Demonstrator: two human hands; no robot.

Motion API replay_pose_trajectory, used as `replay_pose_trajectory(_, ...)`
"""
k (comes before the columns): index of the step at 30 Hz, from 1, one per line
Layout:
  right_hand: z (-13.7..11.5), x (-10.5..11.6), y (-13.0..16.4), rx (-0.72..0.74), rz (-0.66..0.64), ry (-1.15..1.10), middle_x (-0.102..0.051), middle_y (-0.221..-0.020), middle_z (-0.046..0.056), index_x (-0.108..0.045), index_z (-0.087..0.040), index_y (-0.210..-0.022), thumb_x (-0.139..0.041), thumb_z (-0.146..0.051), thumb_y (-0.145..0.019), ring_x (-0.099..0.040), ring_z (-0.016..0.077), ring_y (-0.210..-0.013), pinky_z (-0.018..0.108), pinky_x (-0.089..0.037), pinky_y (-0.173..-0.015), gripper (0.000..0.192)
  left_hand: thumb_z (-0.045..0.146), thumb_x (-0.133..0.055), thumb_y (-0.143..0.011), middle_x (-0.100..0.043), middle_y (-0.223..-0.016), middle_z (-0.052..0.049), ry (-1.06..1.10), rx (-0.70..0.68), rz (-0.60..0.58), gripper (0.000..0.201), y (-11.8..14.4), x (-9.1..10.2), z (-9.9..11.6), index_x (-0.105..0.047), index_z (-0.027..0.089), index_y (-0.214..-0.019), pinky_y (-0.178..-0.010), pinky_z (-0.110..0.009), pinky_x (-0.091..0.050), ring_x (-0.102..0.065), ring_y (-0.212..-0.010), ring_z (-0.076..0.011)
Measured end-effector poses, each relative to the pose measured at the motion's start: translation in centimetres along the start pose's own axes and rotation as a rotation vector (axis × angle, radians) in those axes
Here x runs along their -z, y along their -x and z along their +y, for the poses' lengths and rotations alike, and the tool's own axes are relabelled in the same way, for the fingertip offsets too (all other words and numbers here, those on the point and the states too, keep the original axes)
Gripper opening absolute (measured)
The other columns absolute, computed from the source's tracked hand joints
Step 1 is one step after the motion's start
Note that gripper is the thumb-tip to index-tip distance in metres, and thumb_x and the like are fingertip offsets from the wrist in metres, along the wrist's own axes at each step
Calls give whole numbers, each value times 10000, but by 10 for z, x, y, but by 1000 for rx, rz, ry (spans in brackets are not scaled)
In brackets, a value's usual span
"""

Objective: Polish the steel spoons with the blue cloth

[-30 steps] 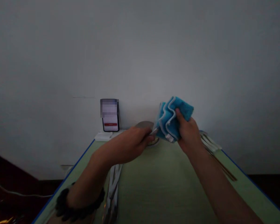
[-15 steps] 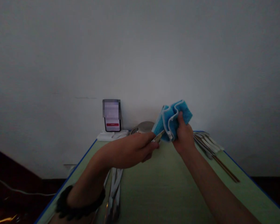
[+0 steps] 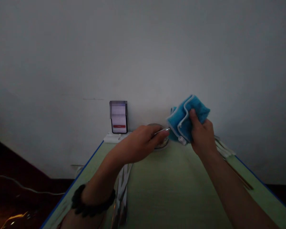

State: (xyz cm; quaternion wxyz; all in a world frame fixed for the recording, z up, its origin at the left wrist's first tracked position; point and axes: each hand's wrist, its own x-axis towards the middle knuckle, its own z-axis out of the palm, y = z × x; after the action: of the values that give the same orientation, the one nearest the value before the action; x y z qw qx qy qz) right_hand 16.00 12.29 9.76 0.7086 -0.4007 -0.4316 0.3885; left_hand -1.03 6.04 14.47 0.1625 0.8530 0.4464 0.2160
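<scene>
Pinched between the thumb and fingers of my left hand (image 3: pixel 144 143) is a thin silver metal utensil (image 3: pixel 166 129). Most of it is hidden, so its exact kind does not show. My right hand (image 3: pixel 202 135) grips a folded blue cloth (image 3: pixel 181 121) with white edging and a small white tag, thumb on top. The cloth is up off the table, just right of the utensil's visible end. Behind my left hand a round metal dish (image 3: pixel 163 147) stands by the wall, partly covered.
A phone (image 3: pixel 119 117) leans upright on a white base (image 3: pixel 112 138) at the back left. Several long metal utensils (image 3: pixel 120 197) lie at the table's left. White-handled pieces (image 3: pixel 225 148) and chopsticks (image 3: pixel 240 179) lie along the right edge of the green table (image 3: pixel 171 190).
My right hand and the cloth have moved right and slightly up, away from my left hand. Less of the utensil shows, and more of the round dish is exposed. The view has shifted a little.
</scene>
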Motion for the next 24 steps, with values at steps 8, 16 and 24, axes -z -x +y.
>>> replay_pose_trajectory(8, 8, -15, 19, -130, -65, -115, -661, -701, -8, -623, -163, -786, -596, -426, -685, -589, 123, -587, 256, -453, -569, 283, 339, -296, -892, -518, -611, 26, -2, 55, 52, 361, 2, 11, 0, -516, 141, -687, -524, -184, -342, -448, -525, -77)
replay_pose_trajectory(16, 3, -21, 21, -538, -209, -450, -701, -778, 11, -615, -181, -914, -638, -238, -668, -650, 169, -693, 329, -526, -684, 254, 297, -319, -877, -619, -763, -2, -54, 20, 27, 286, 1, 5, -7, -563, 154, -832, -607, -202, -380, -546, -641, -107)
replay_pose_trajectory(24, -7, -11, 9, -368, -250, -424, -699, -911, 44, -644, -170, -903, -606, -250, -730, -640, 190, -868, 360, -506, -798, 194, 384, -272, -894, -586, -703, 10, -60, 55, -100, 363, 5, 10, -5, -554, 162, -837, -588, -207, -373, -533, -628, -112)
